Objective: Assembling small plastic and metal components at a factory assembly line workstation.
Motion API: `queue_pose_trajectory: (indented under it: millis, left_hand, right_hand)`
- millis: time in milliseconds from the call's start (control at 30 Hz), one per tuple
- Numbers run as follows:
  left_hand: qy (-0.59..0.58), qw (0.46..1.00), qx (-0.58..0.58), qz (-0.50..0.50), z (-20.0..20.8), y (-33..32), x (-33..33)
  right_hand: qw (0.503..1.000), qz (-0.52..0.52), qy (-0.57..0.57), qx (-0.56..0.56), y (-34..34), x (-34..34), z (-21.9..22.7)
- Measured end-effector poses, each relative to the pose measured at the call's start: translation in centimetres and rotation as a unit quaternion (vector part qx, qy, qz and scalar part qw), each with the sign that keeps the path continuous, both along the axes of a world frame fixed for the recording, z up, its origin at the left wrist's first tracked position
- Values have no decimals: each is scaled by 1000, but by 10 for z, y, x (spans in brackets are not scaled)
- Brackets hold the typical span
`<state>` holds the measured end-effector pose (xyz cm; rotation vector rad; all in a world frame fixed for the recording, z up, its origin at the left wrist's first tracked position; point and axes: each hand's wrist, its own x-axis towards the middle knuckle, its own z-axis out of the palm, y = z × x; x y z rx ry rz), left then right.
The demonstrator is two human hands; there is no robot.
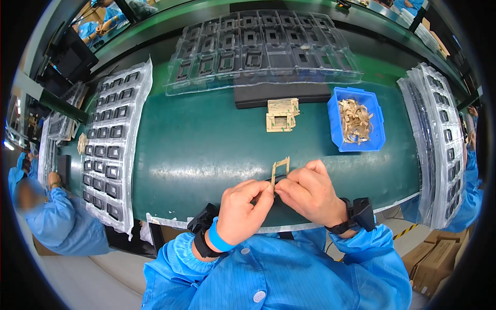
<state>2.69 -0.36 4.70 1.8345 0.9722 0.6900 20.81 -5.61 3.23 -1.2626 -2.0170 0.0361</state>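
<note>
My left hand (242, 209) and my right hand (309, 192) meet over the near edge of the green table (201, 144). Together they pinch a small black frame part (277, 178), mostly hidden by the fingers. A tan rectangular backing strip (280, 166) stands up from it, partly peeled away. Both wrists carry black bands, the left also a blue one. A short stack of tan frame-shaped stickers (281, 113) lies farther back at the table's middle.
A blue bin (356, 120) of peeled tan strips sits at the right. Clear trays of black frames lie at the left (114, 139), far side (263, 46) and right (436, 139). A person in blue (49, 217) works at left.
</note>
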Motion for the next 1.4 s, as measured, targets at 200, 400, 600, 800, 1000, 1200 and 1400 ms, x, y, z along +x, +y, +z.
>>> queue_pose_trajectory:
  millis: [200,400,600,800,1000,1200,1400]
  left_hand:
    - [8,1000,20,-14,1,2,0]
    - [-1,1000,7,-18,1,2,0]
    - [-8,999,-31,-20,2,0,1]
    - [-36,998,-44,-10,-3,-1,1]
    - [-38,986,-165,8,-6,2,-1]
    - [-47,986,-162,13,-12,4,-4]
    - [-73,984,-162,1,-13,1,-3]
  right_hand:
    - [1000,-8,-14,18,3,-1,0]
    - [1000,0,-15,7,4,1,-3]
    - [999,-5,-32,21,1,3,-7]
    - [999,0,-30,23,-1,6,-9]
    - [986,0,164,-21,-10,18,-6]
    - [929,-265,257,-19,2,70,19]
    - [915,-371,154,-31,1,114,10]
